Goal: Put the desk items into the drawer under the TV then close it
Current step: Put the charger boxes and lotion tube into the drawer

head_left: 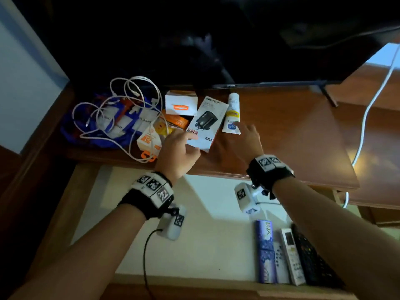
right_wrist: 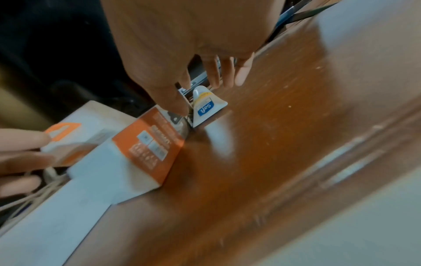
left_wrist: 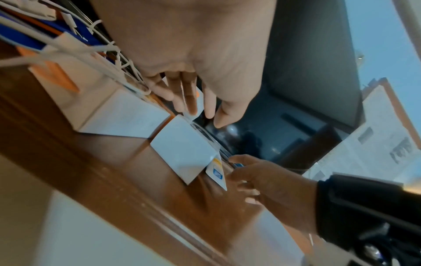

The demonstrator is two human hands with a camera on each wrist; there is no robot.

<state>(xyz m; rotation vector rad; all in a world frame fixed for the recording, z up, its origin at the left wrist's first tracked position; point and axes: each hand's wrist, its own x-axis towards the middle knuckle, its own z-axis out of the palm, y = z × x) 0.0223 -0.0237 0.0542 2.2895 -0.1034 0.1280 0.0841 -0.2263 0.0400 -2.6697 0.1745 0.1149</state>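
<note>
Head view: left hand [head_left: 176, 148] rests w/ relaxed fingers on near corner of charger box [head_left: 206, 124], not grasping it. Right hand [head_left: 244, 139] reaches w/ spread fingers to white tube [head_left: 232, 114], fingertips at its end; no grip seen. Both things lie on surface [head_left: 292, 131] under TV [head_left: 238, 40]. Drawer [head_left: 205, 234] is open below, w/ remotes [head_left: 303, 254] inside.

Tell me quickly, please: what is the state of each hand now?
Left hand: open, fingers extended at the charger box, gripping nothing yet.
Right hand: open, fingers reaching toward the white tube, holding nothing.
</note>
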